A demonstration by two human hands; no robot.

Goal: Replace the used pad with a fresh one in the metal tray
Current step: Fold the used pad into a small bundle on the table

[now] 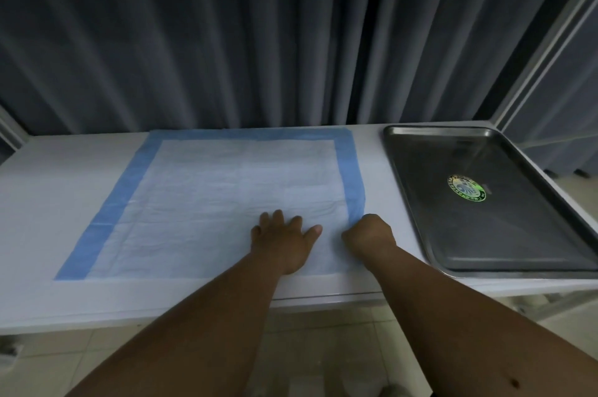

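Note:
A white pad (pixel 226 196) with a blue border lies spread flat on the white table (pixel 48 202). My left hand (pixel 283 243) rests flat on the pad near its front right part, fingers apart. My right hand (pixel 369 236) is closed in a fist at the pad's right edge, pinching the blue border near the front right corner. To the right stands the metal tray (pixel 417 202), bare inside except for a round green sticker (pixel 466 188). No pad lies in the tray.
Dark grey curtains (pixel 226 40) hang right behind the table. A metal frame post (pixel 543 50) rises at the back right. Tiled floor (pixel 323 348) shows below the table's front edge.

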